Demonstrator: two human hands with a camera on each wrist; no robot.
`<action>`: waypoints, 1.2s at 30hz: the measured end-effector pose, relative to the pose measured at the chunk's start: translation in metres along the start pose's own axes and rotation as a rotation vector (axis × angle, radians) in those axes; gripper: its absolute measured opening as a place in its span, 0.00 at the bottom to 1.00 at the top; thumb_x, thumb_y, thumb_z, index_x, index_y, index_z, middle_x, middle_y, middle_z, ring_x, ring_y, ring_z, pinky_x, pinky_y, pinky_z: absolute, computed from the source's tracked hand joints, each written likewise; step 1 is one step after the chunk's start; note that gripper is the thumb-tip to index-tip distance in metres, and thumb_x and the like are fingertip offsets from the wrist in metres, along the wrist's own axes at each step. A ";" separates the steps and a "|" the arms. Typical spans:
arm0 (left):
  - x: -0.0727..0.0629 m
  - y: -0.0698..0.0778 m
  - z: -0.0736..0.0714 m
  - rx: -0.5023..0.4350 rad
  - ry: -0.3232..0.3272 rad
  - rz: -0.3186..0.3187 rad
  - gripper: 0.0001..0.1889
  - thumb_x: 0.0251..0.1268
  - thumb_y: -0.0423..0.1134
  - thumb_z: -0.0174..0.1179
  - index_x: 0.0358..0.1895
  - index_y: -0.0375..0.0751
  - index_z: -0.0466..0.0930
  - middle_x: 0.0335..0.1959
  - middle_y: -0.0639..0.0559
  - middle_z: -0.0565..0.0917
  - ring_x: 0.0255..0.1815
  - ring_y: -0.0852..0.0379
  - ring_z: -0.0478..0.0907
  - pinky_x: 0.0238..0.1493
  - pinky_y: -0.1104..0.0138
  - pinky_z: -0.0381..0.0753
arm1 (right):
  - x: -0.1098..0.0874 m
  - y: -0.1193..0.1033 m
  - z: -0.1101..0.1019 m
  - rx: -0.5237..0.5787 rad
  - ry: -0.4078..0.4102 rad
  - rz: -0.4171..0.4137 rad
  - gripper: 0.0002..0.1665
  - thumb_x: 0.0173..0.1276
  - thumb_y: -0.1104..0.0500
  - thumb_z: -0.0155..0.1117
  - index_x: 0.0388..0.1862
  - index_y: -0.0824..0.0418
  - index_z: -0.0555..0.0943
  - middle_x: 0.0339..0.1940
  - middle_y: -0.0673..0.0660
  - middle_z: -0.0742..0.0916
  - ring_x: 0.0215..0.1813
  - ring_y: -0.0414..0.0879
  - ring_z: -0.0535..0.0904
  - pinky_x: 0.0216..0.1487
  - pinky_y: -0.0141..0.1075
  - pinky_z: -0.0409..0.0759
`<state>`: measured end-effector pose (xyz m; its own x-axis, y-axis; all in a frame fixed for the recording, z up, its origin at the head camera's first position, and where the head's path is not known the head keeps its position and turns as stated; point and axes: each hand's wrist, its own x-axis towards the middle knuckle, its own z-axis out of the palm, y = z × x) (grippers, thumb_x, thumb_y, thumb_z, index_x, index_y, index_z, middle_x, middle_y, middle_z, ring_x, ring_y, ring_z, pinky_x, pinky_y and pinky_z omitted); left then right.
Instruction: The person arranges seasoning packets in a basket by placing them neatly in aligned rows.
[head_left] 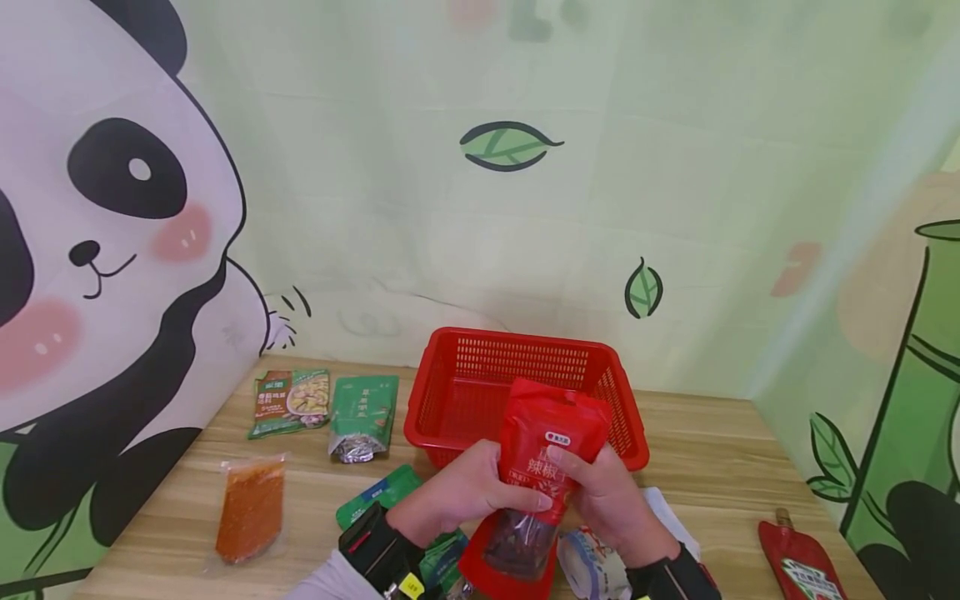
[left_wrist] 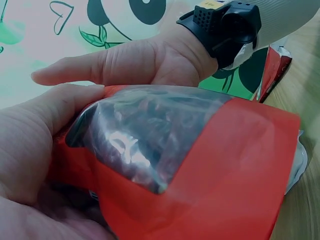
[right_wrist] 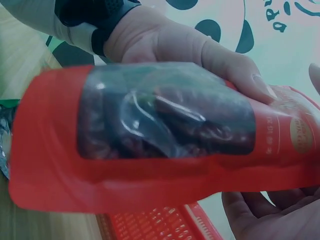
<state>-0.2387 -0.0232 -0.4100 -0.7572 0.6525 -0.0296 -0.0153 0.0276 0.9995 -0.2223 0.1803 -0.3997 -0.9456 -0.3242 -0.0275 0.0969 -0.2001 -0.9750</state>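
Observation:
Both hands hold a red pouch of dried chili (head_left: 558, 417) with a clear window over its dark contents, tilted in front of the basket. My left hand (head_left: 468, 492) grips its left side, the thumb lying across the front. On the right side, my right hand (head_left: 611, 496) grips it, thumb also on the printed front. In the left wrist view the pouch window (left_wrist: 145, 135) faces the camera. The right wrist view shows the pouch (right_wrist: 165, 175) with the left hand's thumb on its upper edge. Fingers behind the pouch are mostly hidden.
A red plastic basket (head_left: 431, 392) stands behind the pouch. Green packets (head_left: 382, 496) and a white-blue packet (head_left: 588, 567) lie near my wrists. Further left are a soup packet (head_left: 288, 404), a green pouch (head_left: 365, 408) and an orange sachet (head_left: 251, 508). A ketchup pouch (head_left: 802, 558) lies right.

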 end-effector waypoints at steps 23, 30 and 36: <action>0.000 0.001 -0.003 0.052 -0.014 0.019 0.26 0.61 0.42 0.73 0.62 0.52 0.75 0.54 0.53 0.87 0.54 0.50 0.84 0.56 0.56 0.85 | 0.001 0.004 0.010 -0.100 0.079 -0.032 0.36 0.69 0.58 0.71 0.71 0.49 0.64 0.68 0.57 0.79 0.69 0.55 0.75 0.63 0.48 0.82; 0.000 0.000 -0.004 0.041 -0.003 -0.004 0.25 0.61 0.42 0.74 0.61 0.51 0.77 0.53 0.52 0.88 0.53 0.49 0.85 0.55 0.55 0.85 | -0.002 0.000 0.011 -0.170 0.140 -0.043 0.39 0.64 0.56 0.76 0.69 0.49 0.65 0.67 0.55 0.80 0.67 0.54 0.76 0.60 0.47 0.84; 0.000 0.001 -0.003 0.045 0.043 -0.035 0.25 0.60 0.44 0.75 0.60 0.52 0.79 0.53 0.54 0.89 0.53 0.50 0.85 0.56 0.54 0.85 | -0.003 -0.002 0.013 -0.204 0.187 -0.062 0.42 0.61 0.53 0.79 0.69 0.47 0.66 0.66 0.53 0.80 0.67 0.54 0.77 0.59 0.47 0.85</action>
<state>-0.2403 -0.0255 -0.4090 -0.7840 0.6176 -0.0628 -0.0137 0.0839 0.9964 -0.2160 0.1693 -0.3944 -0.9905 -0.1369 0.0114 -0.0090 -0.0181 -0.9998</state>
